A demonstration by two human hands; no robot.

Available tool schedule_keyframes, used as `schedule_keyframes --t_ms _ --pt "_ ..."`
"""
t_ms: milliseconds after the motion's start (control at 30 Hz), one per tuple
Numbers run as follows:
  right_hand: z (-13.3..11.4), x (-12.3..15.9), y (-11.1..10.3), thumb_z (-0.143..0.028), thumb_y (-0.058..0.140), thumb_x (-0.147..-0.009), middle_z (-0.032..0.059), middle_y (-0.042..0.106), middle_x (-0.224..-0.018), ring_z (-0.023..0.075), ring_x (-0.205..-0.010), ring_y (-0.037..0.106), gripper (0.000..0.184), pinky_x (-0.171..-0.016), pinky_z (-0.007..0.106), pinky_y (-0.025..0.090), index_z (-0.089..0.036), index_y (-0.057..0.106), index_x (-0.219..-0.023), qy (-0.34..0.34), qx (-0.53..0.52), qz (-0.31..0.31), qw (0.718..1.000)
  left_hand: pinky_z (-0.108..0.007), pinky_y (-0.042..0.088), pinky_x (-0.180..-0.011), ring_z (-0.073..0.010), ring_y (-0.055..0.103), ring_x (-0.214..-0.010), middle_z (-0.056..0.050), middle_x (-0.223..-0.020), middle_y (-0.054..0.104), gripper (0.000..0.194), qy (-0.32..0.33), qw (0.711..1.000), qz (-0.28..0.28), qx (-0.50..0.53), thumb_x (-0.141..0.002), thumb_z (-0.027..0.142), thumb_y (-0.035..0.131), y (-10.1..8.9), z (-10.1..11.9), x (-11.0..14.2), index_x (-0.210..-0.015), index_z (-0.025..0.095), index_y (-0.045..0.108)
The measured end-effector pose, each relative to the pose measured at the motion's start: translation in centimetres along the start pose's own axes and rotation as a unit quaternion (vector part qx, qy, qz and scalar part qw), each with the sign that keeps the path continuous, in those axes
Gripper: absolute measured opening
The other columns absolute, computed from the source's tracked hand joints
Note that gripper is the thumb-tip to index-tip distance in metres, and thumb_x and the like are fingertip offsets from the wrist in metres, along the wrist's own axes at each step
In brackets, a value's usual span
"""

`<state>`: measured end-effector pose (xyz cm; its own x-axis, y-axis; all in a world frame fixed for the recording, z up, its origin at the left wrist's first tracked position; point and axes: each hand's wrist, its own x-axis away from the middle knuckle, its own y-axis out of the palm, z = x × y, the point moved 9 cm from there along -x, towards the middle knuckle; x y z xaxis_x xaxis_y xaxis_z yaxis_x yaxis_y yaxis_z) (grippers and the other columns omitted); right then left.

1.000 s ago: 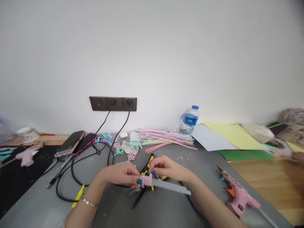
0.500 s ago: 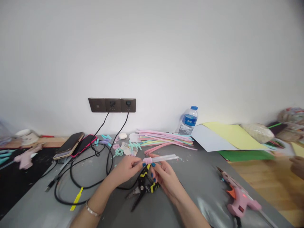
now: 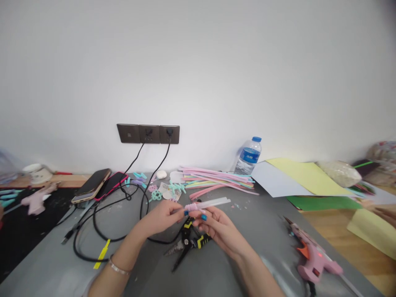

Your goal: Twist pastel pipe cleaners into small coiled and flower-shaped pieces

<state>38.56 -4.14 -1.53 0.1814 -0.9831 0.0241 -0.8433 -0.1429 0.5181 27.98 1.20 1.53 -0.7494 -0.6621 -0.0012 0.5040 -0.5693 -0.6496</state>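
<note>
My left hand (image 3: pixel 162 215) and my right hand (image 3: pixel 216 225) meet above the grey table (image 3: pixel 55 255). Together they pinch a clear glue stick (image 3: pixel 215 202) with a pink pipe cleaner coil (image 3: pixel 192 207) wound round its left end. The stick points right and slightly away from me. Black and yellow pliers (image 3: pixel 188 241) lie on the table just under my hands.
A pink glue gun (image 3: pixel 312 258) lies at the right. A pile of pastel pipe cleaners (image 3: pixel 216 180), a water bottle (image 3: pixel 249 156), coloured paper sheets (image 3: pixel 306 177), two phones (image 3: pixel 100 185), black cables (image 3: pixel 105 222) and wall sockets (image 3: pixel 147 134) sit behind. Another person's hand (image 3: pixel 383 212) moves yellow paper at far right.
My hands lifted the glue stick with the pink coil off the pliers and turned it to point right and away. A yellow sheet has come into view at the right edge.
</note>
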Motion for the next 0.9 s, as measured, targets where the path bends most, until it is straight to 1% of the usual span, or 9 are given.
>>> schedule_keyframes --t_ms 100,333,400,467,567,600,667,800,900 --pt "-0.3 -0.1 -0.2 -0.035 0.071 -0.082 0.0095 0.074 -0.097 0.0121 -0.077 0.067 0.026 -0.068 0.020 0.048 -0.016 0.070 -0.101 -0.013 0.029 -0.003 0.999 -0.023 0.026 -0.055 -0.0109 0.037 -0.056 0.005 -0.052 0.034 0.033 -0.002 1.000 0.000 0.003 -0.085 0.029 0.042 0.1 -0.1 0.0 -0.055 0.017 0.043" --pt "-0.6 0.4 -0.2 -0.041 0.062 -0.088 0.0128 0.072 -0.108 0.0167 -0.083 0.067 0.031 -0.071 0.025 0.045 -0.016 0.067 -0.106 -0.019 0.079 -0.022 0.996 -0.022 0.027 -0.055 -0.0113 0.039 -0.057 0.005 -0.054 0.036 0.035 0.002 1.000 -0.005 0.020 -0.087 0.033 0.041 0.2 -0.4 0.1 -0.057 0.016 0.045" --pt "-0.4 0.4 -0.3 -0.042 0.061 -0.088 0.0130 0.073 -0.104 0.0162 -0.079 0.066 0.033 -0.068 0.026 0.045 -0.015 0.067 -0.106 -0.022 0.093 -0.025 0.995 -0.022 0.027 -0.055 -0.0113 0.038 -0.057 0.005 -0.054 0.036 0.037 0.004 1.000 -0.014 0.025 -0.088 0.036 0.041 0.3 -0.3 0.0 -0.057 0.016 0.046" --pt "-0.2 0.1 -0.5 -0.045 0.061 -0.087 0.0117 0.074 -0.093 0.0149 -0.068 0.064 0.036 -0.063 0.025 0.045 -0.014 0.066 -0.105 -0.029 0.104 -0.020 0.994 -0.022 0.026 -0.055 -0.0109 0.036 -0.056 0.005 -0.054 0.035 0.038 0.006 0.999 -0.027 0.030 -0.089 0.038 0.041 0.6 -0.1 0.1 -0.058 0.016 0.046" --pt "0.2 -0.5 -1.3 -0.050 0.064 -0.083 0.0039 0.070 -0.064 0.0117 -0.049 0.054 0.037 -0.050 0.022 0.039 -0.015 0.064 -0.094 -0.053 0.114 0.027 0.992 -0.023 0.023 -0.053 -0.0101 0.032 -0.055 0.006 -0.054 0.032 0.037 0.003 0.998 -0.046 0.036 -0.088 0.037 0.043 1.3 0.0 0.1 -0.057 0.017 0.042" --pt "0.4 -0.7 -1.7 -0.052 0.065 -0.081 0.0001 0.064 -0.054 0.0101 -0.043 0.048 0.036 -0.045 0.021 0.035 -0.016 0.062 -0.087 -0.065 0.119 0.052 0.989 -0.023 0.022 -0.052 -0.0098 0.030 -0.055 0.006 -0.055 0.030 0.037 -0.001 0.998 -0.047 0.033 -0.088 0.037 0.044 1.4 0.0 0.1 -0.057 0.017 0.040" --pt "0.6 -0.9 -2.6 -0.054 0.066 -0.078 -0.0046 0.053 -0.043 0.0079 -0.037 0.037 0.038 -0.040 0.020 0.026 -0.017 0.059 -0.076 -0.091 0.134 0.106 0.981 -0.024 0.020 -0.050 -0.0095 0.027 -0.054 0.006 -0.055 0.027 0.037 -0.013 0.999 -0.040 0.018 -0.087 0.037 0.045 1.7 -0.2 0.1 -0.057 0.018 0.038" --pt "1.3 -1.0 -3.5 -0.056 0.068 -0.075 -0.0057 0.050 -0.043 0.0085 -0.037 0.037 0.039 -0.040 0.021 0.027 -0.018 0.057 -0.072 -0.120 0.118 0.161 0.972 -0.025 0.018 -0.049 -0.0094 0.027 -0.052 0.007 -0.053 0.026 0.037 -0.016 0.999 -0.029 -0.014 -0.086 0.035 0.046 1.9 -0.3 -0.1 -0.055 0.018 0.037" --pt "1.5 -1.0 -3.8 -0.055 0.069 -0.074 -0.0058 0.051 -0.042 0.0096 -0.036 0.039 0.038 -0.040 0.022 0.030 -0.019 0.056 -0.073 -0.121 0.097 0.178 0.972 -0.024 0.019 -0.050 -0.0095 0.032 -0.051 0.007 -0.051 0.032 0.032 -0.007 0.999 -0.023 -0.024 -0.086 0.031 0.047 1.9 -0.2 -0.2 -0.057 0.016 0.047"
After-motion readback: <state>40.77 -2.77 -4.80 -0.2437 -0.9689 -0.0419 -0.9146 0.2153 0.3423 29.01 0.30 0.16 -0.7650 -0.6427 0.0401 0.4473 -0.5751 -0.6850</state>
